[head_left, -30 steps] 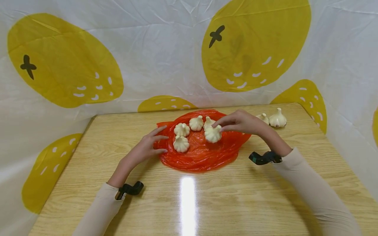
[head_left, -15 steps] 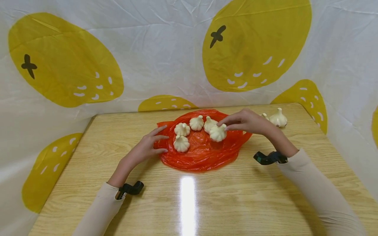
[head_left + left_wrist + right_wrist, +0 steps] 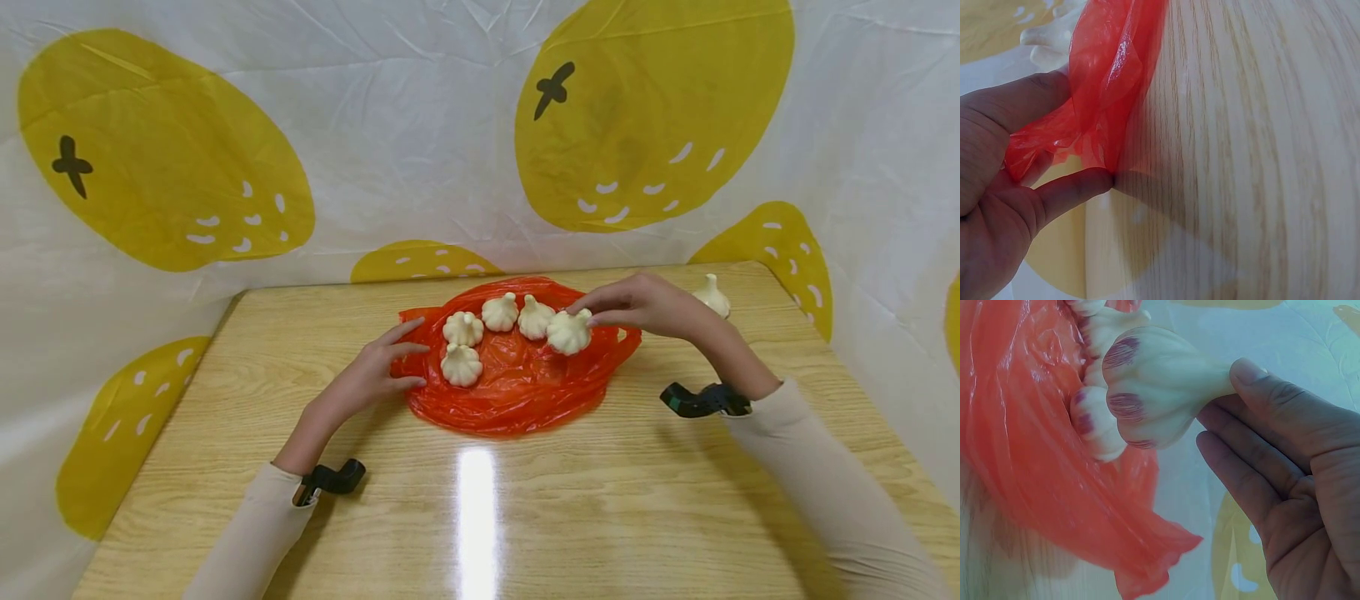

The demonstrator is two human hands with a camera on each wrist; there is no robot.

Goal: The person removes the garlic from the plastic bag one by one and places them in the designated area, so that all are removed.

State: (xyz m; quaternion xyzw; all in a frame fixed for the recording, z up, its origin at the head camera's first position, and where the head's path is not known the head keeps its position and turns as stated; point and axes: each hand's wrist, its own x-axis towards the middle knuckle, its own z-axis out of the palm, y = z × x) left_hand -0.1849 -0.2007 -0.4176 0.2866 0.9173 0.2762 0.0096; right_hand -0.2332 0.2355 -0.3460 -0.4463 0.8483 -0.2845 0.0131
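Pinching garlic (image 3: 568, 335) in right hand (image 3: 641, 304), touching red bag (image 3: 502, 410) with loosely spread left hand (image 3: 371, 372). Likely carrying step; calls for firm pinch, clearing neighbouring bulbs (image 3: 536, 319).

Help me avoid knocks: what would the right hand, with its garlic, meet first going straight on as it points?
Probably the garlic bulb just to its left, though depth is unclear: the held bulb might pass above it.

Garlic bulbs (image 3: 536, 317): six in sight; four on the red bag (image 3: 502, 414), one in my right fingers (image 3: 606, 296), one on the desk (image 3: 630, 533)
Red bag: one
Desk: one
Black wrist mounts (image 3: 703, 401): two
My sleeves (image 3: 810, 479): two
Yellow fruit prints (image 3: 652, 125): six, some cut off
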